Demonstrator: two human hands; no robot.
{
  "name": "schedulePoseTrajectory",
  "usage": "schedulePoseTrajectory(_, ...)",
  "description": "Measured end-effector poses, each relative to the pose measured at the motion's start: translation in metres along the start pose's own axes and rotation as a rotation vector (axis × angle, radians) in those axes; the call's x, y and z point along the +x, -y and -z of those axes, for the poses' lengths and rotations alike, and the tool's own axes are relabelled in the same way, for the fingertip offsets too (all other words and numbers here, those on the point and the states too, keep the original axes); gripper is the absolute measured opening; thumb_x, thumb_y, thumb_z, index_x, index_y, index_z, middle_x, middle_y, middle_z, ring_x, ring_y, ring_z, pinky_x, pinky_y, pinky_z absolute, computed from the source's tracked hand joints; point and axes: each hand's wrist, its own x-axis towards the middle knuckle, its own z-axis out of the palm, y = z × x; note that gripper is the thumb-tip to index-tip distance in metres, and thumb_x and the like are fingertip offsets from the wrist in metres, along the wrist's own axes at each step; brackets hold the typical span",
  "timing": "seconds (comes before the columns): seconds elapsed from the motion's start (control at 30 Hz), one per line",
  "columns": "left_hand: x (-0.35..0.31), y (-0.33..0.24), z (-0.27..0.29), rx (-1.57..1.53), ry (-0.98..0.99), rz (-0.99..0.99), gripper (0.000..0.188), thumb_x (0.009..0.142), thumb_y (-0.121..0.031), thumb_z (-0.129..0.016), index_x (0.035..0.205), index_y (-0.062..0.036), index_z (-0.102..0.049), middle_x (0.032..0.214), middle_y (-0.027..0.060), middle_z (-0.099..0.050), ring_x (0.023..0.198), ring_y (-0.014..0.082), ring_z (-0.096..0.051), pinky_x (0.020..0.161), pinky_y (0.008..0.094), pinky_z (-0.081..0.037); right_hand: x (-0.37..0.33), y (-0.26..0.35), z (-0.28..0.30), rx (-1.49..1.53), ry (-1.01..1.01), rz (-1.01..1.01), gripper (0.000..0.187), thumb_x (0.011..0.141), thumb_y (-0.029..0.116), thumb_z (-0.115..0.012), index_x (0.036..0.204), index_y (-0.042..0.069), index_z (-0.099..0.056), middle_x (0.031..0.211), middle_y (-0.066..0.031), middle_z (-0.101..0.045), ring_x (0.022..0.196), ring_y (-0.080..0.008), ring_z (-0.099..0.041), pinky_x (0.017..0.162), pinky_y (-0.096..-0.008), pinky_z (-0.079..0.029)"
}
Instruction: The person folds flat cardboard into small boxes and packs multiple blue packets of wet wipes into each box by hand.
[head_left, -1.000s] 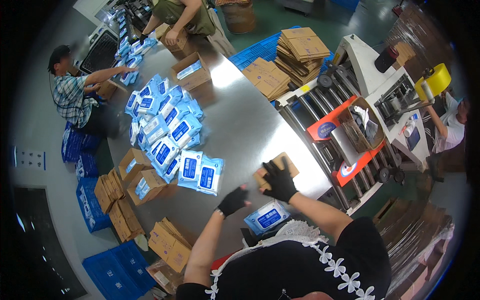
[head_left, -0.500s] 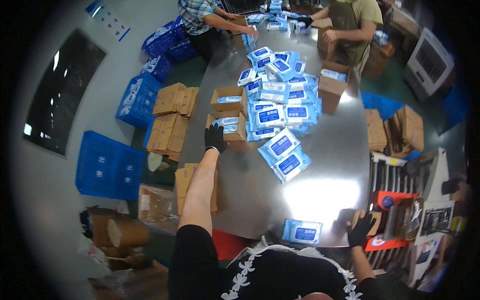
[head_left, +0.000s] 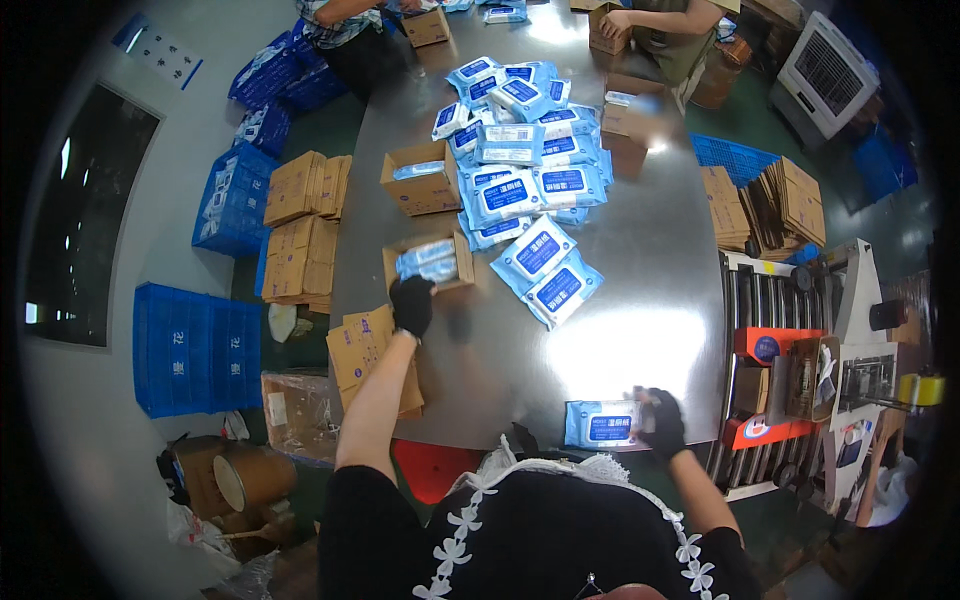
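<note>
My left hand (head_left: 412, 307), in a black glove, grips the near left side of an open cardboard carton (head_left: 460, 284). Blue-and-white packs of wet wipes (head_left: 428, 262) lie inside it. Just beyond stands a second open carton (head_left: 421, 198) with a pack of wipes (head_left: 419, 170) in it. At the table's near edge, my gloved right hand (head_left: 662, 424) closes around the right end of a single wipes pack (head_left: 600, 425); its fingertips are slightly blurred. A large heap of wipes packs (head_left: 505, 193) fills the middle of the metal table (head_left: 490, 370).
Flattened cartons (head_left: 357, 350) lie beside my left forearm, with more stacks (head_left: 300, 255) beyond the table's left side. A roller conveyor and sealing machine (head_left: 780, 375) stand at the right. Two people work at the far end. Blue crates (head_left: 197, 350) line the left wall.
My left hand has drawn the nearer carton toward me, opening a gap from the second carton. My right hand has left the small box by the conveyor and come to the single wipes pack.
</note>
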Motion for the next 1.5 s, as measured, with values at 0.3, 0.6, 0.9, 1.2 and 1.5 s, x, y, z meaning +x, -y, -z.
schedulePoseTrajectory(0.3, -0.180, -0.113, 0.025, -0.080, 0.259, 0.118, 0.031, 0.079, -0.037, -0.064, 0.069, -0.0075, -0.067, 0.089, 0.0164, -0.066, 0.086, 0.0331, -0.061, 0.088, 0.0534, -0.038, 0.069, -0.013, -0.086, -0.066, 0.840, 0.023, 0.066, 0.068, 0.051, -0.075, 0.115, 0.008, -0.059, 0.110, -0.0174, -0.064, 0.102, -0.0343, -0.061, 0.089, -0.0414, -0.047)
schedulePoseTrajectory(0.6, -0.211, -0.078, 0.064, -0.112, -0.104, 0.320, 0.063, 0.059, -0.049, -0.080, 0.100, -0.0068, -0.058, 0.107, 0.0180, -0.055, 0.104, 0.0375, -0.050, 0.086, 0.0511, -0.038, 0.193, 0.104, -0.037, 0.971, 0.297, -0.338, 0.072, 0.075, 0.035, -0.078, 0.124, -0.004, -0.043, 0.099, -0.0116, -0.064, 0.087, -0.0190, -0.062, 0.075, -0.0331, -0.050)
schedulePoseTrajectory(0.9, -0.138, -0.044, 0.058, -0.299, 0.441, -0.446, 0.040, 0.077, -0.046, -0.070, 0.083, -0.0065, -0.063, 0.083, 0.0150, -0.058, 0.080, 0.0339, -0.056, 0.068, 0.0432, -0.043, 0.152, 0.235, -0.074, 0.046, -0.061, 0.449, 0.054, 0.070, 0.047, -0.076, 0.105, 0.007, -0.063, 0.119, -0.0183, -0.057, 0.109, -0.0387, -0.054, 0.091, -0.0461, -0.044)
schedulePoseTrajectory(1.2, -0.141, -0.042, 0.010, -0.713, 0.626, -0.131, 0.035, 0.085, -0.040, -0.061, 0.088, -0.0062, -0.068, 0.082, 0.0176, -0.066, 0.079, 0.0325, -0.064, 0.071, 0.0431, -0.048, 0.234, 0.178, -0.168, 0.405, 0.506, 0.534, 0.029, 0.083, 0.036, -0.062, 0.088, 0.008, -0.069, 0.089, -0.0156, -0.068, 0.084, -0.0313, -0.064, 0.076, -0.0419, -0.049)
schedulePoseTrajectory(1.5, -0.187, -0.049, -0.060, -1.285, 0.137, 0.603, 0.090, 0.082, -0.012, -0.070, 0.149, -0.0040, -0.010, 0.147, 0.0167, -0.031, 0.134, 0.0262, -0.034, 0.109, 0.0370, -0.031, 0.272, 0.281, -0.128, -0.079, -0.142, 0.743, 0.033, 0.076, 0.033, -0.066, 0.098, 0.009, -0.065, 0.103, -0.0097, -0.062, 0.098, -0.0290, -0.058, 0.083, -0.0420, -0.045)
